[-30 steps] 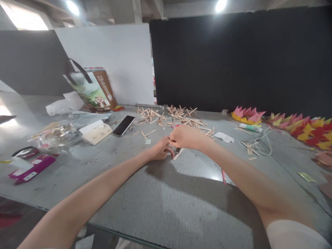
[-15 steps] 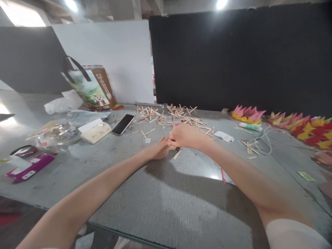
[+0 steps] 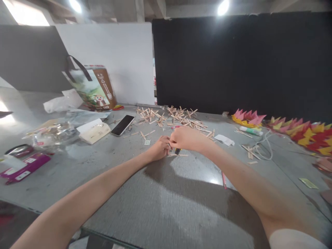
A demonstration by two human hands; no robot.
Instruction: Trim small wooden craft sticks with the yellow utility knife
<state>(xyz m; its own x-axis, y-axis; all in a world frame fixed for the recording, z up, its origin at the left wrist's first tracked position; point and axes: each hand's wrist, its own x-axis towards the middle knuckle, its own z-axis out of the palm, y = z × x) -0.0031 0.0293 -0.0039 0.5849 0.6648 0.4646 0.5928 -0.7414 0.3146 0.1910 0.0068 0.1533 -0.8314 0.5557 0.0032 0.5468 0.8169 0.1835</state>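
Both of my hands meet over the middle of the table. My right hand (image 3: 185,138) is closed in a fist round what looks like a utility knife (image 3: 177,151), whose black-and-yellow end sticks out below the fingers. Pressed close on its left, my left hand (image 3: 160,148) has its fingers bent down at one end of a thin wooden stick (image 3: 180,155) that lies flat. The fingertips and the knife's blade are hidden. Beyond my hands lies a loose heap of wooden sticks (image 3: 185,116), many of them crossed in pairs.
To the left are a phone (image 3: 122,125), a paper bag (image 3: 90,88), plastic packaging (image 3: 54,133) and a purple packet (image 3: 27,167). Pink, yellow and red paper pieces (image 3: 306,133), a glue tube (image 3: 250,130), a white cord (image 3: 271,148) and a red pencil (image 3: 223,180) lie right.
The wooden stick has turned from slanted to nearly crosswise. My left hand has shifted slightly, its fingers more curled, and more of the black-and-yellow end shows under my right fist.
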